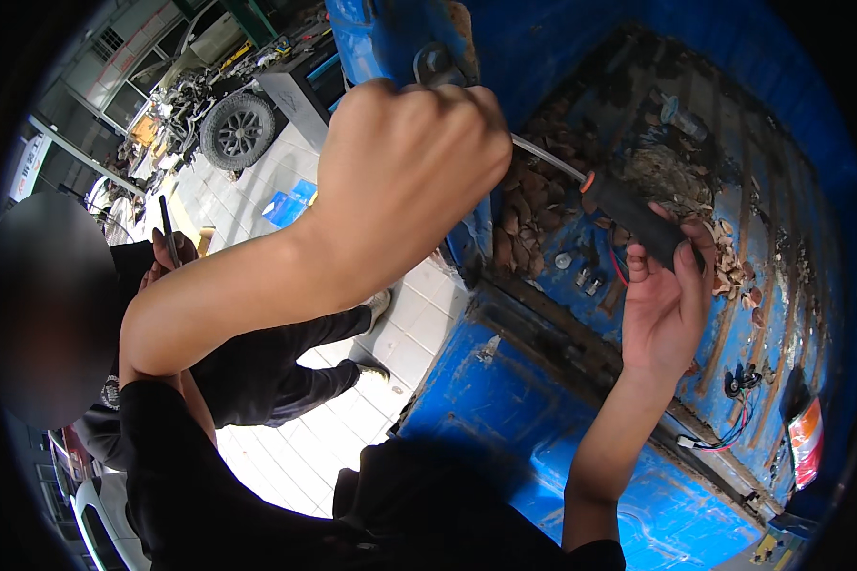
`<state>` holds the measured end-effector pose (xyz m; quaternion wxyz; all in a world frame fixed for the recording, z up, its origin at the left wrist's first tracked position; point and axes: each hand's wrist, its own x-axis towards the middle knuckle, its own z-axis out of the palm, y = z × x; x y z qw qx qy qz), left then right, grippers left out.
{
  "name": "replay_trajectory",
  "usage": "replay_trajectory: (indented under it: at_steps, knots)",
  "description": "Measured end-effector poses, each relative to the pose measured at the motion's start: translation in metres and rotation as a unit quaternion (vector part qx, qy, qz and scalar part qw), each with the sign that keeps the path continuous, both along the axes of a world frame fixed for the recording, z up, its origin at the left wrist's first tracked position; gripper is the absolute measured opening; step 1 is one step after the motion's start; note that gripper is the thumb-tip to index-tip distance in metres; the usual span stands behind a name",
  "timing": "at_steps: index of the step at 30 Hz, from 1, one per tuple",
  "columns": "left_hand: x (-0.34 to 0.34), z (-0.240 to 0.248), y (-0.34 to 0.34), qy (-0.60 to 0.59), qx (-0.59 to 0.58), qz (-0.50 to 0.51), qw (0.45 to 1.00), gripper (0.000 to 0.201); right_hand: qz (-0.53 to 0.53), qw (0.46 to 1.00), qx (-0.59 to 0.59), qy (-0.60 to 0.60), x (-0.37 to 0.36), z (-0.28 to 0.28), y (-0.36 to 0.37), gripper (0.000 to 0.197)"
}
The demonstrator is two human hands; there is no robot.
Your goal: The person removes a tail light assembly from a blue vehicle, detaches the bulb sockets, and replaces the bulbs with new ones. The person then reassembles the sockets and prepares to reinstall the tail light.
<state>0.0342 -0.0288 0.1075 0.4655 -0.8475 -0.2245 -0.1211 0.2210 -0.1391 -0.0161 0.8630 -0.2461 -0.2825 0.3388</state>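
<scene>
My left hand [414,157] is closed in a fist in front of a metal fitting [438,65] on the blue corner post [355,43]. Its fingertips are turned away, so what they grip is hidden. In my right hand [667,309] is a screwdriver [638,217] with a black handle and an orange ring, the fingers wrapped around the handle's end. Its metal shaft slants up and left and passes out of sight behind my left fist. Below the shaft, a few small metal parts [588,282] lie in the rusty blue truck bed [724,333].
Dry leaves [519,224] and a clear bottle [684,119] litter the bed. A wired connector [741,381] and a red-and-white tail light [806,443] lie to the right. The lowered blue tailgate [486,390] is before me. A person's hand [173,249] holds a phone at left.
</scene>
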Motion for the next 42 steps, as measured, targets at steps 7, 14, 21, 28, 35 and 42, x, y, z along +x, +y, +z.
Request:
replay_trajectory:
  at_steps: [7,14,21,28,35,42]
  knots:
    - [-0.004,0.002,-0.008,-0.015,-0.057,0.052,0.997,0.013,0.011,0.996,0.058,-0.074,0.008,0.005,-0.002,0.023]
    - [0.005,0.001,-0.003,-0.016,-0.076,0.046,0.996,0.014,0.012,1.0,0.013,-0.014,0.019,0.009,0.004,0.024]
    - [-0.006,-0.003,0.003,-0.056,-0.068,0.024,0.996,0.014,-0.002,1.0,0.015,0.009,0.007,0.001,0.005,0.024]
    - [-0.012,-0.012,0.007,-0.125,-0.107,-0.022,0.986,0.013,-0.025,0.999,0.035,-0.024,0.003,-0.004,0.003,0.025]
    - [-0.008,-0.01,0.004,-0.128,-0.116,-0.11,0.979,0.015,-0.051,0.997,0.033,0.045,0.014,-0.012,-0.014,0.025]
    - [0.031,-0.039,-0.029,-0.084,-0.25,-0.28,0.923,0.022,-0.027,0.989,0.026,0.143,0.038,-0.065,-0.091,0.018]
